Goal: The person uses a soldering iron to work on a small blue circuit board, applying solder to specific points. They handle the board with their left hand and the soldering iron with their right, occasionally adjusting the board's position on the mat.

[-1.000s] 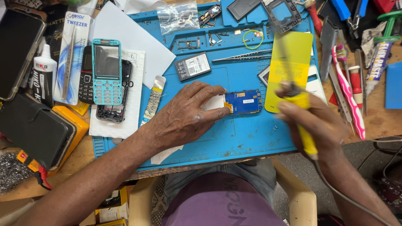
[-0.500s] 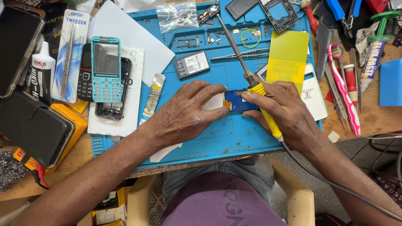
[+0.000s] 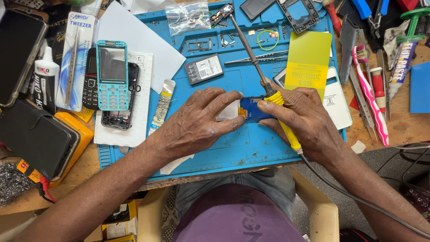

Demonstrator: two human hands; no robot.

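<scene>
Blue circuit board (image 3: 253, 109) lies between both hands on the mat (image 3: 251, 148). Left hand (image 3: 197, 123) rests flat, fingers spread, fingertips pinning the board's left end. Right hand (image 3: 304, 118) is closed around the yellow grip of a soldering iron (image 3: 264, 83), its tip pointing up and away. Just beyond the right hand lies a yellow card (image 3: 309, 58); beyond the left, a battery (image 3: 204, 69). Far left lies a teal phone (image 3: 112, 74).

Long blister pack of tweezers (image 3: 75, 58) stood far left, white with blue top, white glue bottle (image 3: 46, 79) with dark label beside it, teal keypad phone (image 3: 112, 74) showed grey blank screen, yellow card (image 3: 308, 60) lay far right, clear bag (image 3: 189, 17) lay at far edge.
</scene>
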